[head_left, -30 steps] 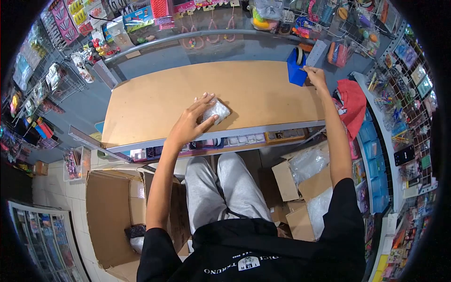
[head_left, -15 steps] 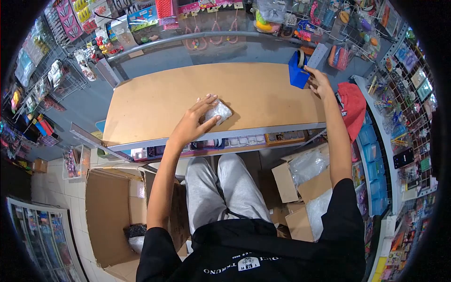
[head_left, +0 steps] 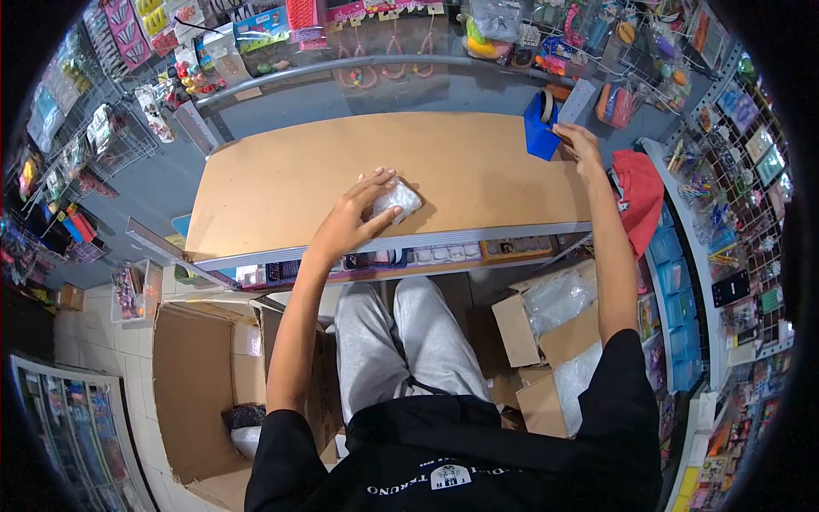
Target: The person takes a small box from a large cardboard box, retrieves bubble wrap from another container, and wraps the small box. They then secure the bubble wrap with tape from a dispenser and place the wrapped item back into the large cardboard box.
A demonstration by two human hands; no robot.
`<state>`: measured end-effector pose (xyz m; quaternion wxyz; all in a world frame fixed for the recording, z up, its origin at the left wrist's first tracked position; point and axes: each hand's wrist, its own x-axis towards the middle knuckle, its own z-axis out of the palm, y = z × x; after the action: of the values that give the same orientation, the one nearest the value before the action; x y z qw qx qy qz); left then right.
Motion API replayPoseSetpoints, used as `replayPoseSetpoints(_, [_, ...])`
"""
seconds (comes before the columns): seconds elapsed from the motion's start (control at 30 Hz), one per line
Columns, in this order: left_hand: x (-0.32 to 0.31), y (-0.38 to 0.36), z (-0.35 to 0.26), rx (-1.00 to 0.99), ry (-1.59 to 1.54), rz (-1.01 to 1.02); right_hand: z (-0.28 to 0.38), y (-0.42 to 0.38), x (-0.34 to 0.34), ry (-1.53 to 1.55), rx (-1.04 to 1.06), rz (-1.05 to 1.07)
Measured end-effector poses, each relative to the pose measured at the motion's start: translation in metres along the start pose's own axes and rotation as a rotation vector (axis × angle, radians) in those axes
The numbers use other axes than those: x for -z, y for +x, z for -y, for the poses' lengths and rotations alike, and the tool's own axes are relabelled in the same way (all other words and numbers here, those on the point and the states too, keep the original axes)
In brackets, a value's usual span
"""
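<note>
A small packet [head_left: 399, 201] wrapped in clear, whitish plastic lies on the tan tabletop [head_left: 290, 188]. My left hand [head_left: 363, 209] grips it from the left, fingers over its far side and thumb along the near side. Toward the back right corner stands a blue tape dispenser [head_left: 540, 136] with a roll of tape in its top. My right hand [head_left: 582, 147] is closed at the dispenser's right end, fingertips against its edge. Whether a strip of tape is between those fingers cannot be made out.
A red cloth [head_left: 638, 200] hangs at the table's right end. Open cardboard boxes stand below on the left [head_left: 194, 384] and right [head_left: 546, 401], the right one holding clear plastic. Racks of small packaged goods surround the table. A dark phone [head_left: 731, 288] rests at far right.
My right hand has turned slightly at the dispenser, and its fingers are drawn closer together. My left hand and the packet have stayed nearly still.
</note>
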<state>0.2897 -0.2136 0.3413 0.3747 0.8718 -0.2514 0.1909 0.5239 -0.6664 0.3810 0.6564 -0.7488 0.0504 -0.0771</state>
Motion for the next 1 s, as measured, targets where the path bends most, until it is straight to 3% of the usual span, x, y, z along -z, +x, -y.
replayPoseSetpoints(0.3, [-0.001, 0.0, 0.0, 0.015, -0.014, -0.006, -0.009, -0.019, 0.006, 0.168, 0.06, 0.071])
replayPoseSetpoints(0.5, [-0.001, 0.001, -0.001, 0.019, -0.03, -0.007, -0.012, -0.041, -0.005, 0.038, -0.095, -0.042])
replayPoseSetpoints(0.9, [-0.001, 0.0, -0.002, 0.045, -0.036, 0.001, -0.03, -0.029, -0.007, 0.092, -0.06, -0.042])
replayPoseSetpoints(1.0, [0.0, 0.0, -0.003, 0.053, -0.043, 0.016, -0.024, -0.026, -0.01, 0.12, -0.2, -0.04])
